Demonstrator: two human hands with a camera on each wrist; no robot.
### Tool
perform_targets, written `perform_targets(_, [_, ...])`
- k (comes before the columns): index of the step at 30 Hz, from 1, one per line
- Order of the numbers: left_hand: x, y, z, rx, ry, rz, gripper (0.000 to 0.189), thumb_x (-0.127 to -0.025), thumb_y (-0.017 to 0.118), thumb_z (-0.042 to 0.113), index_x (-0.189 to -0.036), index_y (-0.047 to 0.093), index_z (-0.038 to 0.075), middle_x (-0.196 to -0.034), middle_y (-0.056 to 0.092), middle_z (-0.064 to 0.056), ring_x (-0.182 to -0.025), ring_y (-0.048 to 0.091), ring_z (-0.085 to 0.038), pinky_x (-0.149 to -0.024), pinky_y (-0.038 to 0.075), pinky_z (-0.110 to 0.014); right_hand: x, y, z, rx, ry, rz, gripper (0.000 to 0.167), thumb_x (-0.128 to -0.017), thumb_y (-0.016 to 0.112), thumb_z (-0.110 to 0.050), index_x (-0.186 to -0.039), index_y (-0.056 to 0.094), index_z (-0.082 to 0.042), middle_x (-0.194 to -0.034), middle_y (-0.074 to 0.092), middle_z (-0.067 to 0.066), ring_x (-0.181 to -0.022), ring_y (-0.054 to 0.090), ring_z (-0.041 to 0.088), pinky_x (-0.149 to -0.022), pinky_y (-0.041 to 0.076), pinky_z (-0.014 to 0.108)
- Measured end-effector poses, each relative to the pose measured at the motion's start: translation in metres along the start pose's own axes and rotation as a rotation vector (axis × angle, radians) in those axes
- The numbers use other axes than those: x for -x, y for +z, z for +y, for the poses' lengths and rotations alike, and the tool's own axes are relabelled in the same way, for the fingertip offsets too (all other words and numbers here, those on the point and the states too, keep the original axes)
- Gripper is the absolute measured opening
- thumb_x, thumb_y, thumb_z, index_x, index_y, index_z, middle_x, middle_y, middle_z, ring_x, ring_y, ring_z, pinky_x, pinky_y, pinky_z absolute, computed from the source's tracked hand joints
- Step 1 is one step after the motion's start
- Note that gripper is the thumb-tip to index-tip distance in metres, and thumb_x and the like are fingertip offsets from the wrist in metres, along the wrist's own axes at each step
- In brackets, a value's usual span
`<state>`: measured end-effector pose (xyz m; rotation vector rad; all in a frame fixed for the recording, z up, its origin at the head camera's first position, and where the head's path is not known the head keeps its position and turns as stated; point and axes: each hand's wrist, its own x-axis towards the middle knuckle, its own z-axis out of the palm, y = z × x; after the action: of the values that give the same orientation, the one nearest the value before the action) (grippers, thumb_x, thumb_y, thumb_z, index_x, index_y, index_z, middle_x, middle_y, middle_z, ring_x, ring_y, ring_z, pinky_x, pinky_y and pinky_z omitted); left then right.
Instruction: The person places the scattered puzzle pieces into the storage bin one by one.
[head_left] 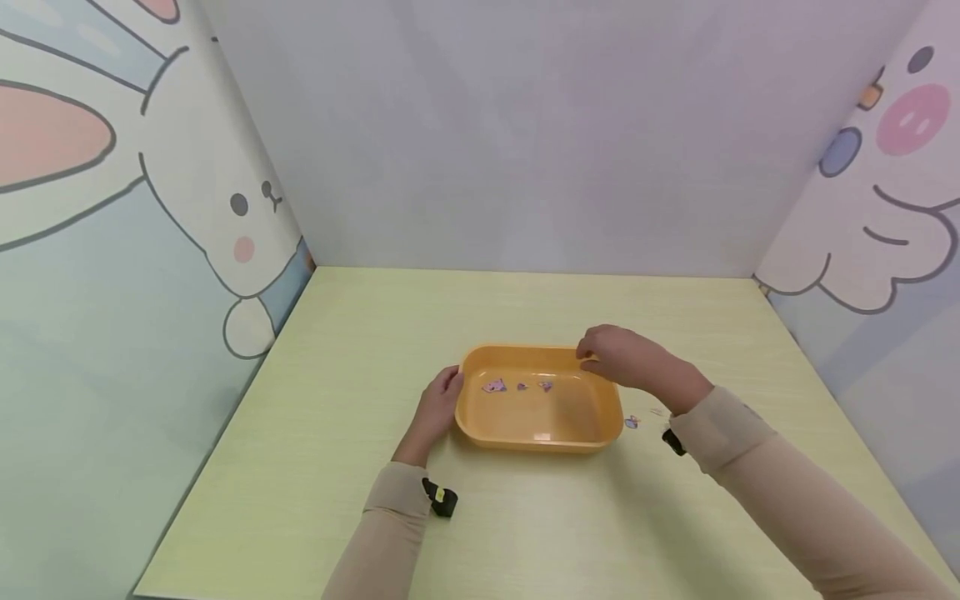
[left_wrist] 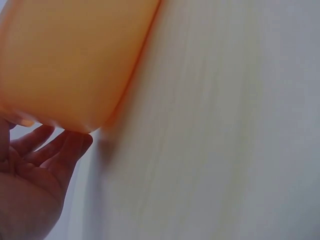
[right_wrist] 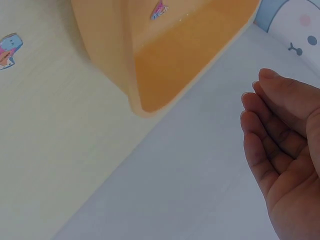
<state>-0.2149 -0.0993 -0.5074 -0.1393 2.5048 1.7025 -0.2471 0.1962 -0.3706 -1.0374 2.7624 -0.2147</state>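
An orange plastic tray (head_left: 540, 442) with rounded corners holds three small printed paper cutouts; the largest cutout (head_left: 494, 386) lies toward its left. My left hand (head_left: 435, 408) grips the tray's left end, thumb at the rim. In the left wrist view its fingers (left_wrist: 72, 147) press against the outer wall (left_wrist: 75, 65). Over the tray's back right corner is my right hand (head_left: 626, 357). The right wrist view shows its fingers (right_wrist: 257, 155) loosely curved, thumb near the fingertips, nothing visible between them, apart from the rim (right_wrist: 137, 90).
On the pale wood-look table (head_left: 360, 333), a blue-and-pink cutout (head_left: 632, 422) lies right of the tray, with another small pale piece (head_left: 657, 412) beside it near the right wrist. Walls with cartoon animals stand left and right, and a plain wall (head_left: 525, 150) closes the back.
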Motion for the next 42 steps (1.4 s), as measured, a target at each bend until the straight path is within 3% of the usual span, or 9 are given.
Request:
perform_targets(21, [0.003,-0.003,0.002,-0.014,0.004,0.003,0.047,-0.106,0.04,0.034,-0.14,0.049,0.004,-0.137,0.053,-0.015,-0.124,0.05,-0.03,-0.103,0.039,-0.047,0.031,0.006,0.016,-0.075,0.062,0.032,0.012,-0.089,0.07,-0.003,-0.1,0.072,0.001,-0.095,0.066,0.006,-0.088,0.061,0.026,-0.077,0.053,0.041])
perform_targets(29, [0.002,-0.001,0.002,-0.015,-0.003,0.007,0.046,-0.106,0.04,0.034,-0.14,0.05,0.005,-0.137,0.053,-0.014,-0.124,0.05,-0.03,-0.103,0.039,-0.047,0.044,0.017,0.027,-0.109,0.116,0.027,0.011,-0.089,0.07,-0.004,-0.1,0.072,-0.001,-0.096,0.065,0.006,-0.088,0.062,0.026,-0.076,0.054,0.04])
perform_targets(36, [0.002,0.0,0.002,-0.004,-0.022,0.004,0.047,-0.105,0.041,0.037,-0.141,0.05,0.007,-0.137,0.053,-0.013,-0.124,0.05,-0.03,-0.104,0.038,-0.047,0.055,0.03,0.038,-0.111,0.113,0.047,0.01,-0.087,0.071,-0.001,-0.097,0.07,0.001,-0.09,0.063,0.003,-0.083,0.06,0.024,-0.073,0.053,0.04])
perform_targets(42, [0.001,-0.001,0.001,0.008,-0.002,0.009,0.046,-0.105,0.042,0.035,-0.139,0.051,0.006,-0.136,0.054,-0.014,-0.123,0.05,-0.03,-0.104,0.038,-0.047,0.06,0.043,0.045,-0.155,0.154,0.03,0.015,-0.087,0.07,-0.001,-0.101,0.069,0.005,-0.091,0.064,0.005,-0.084,0.061,0.025,-0.074,0.054,0.041])
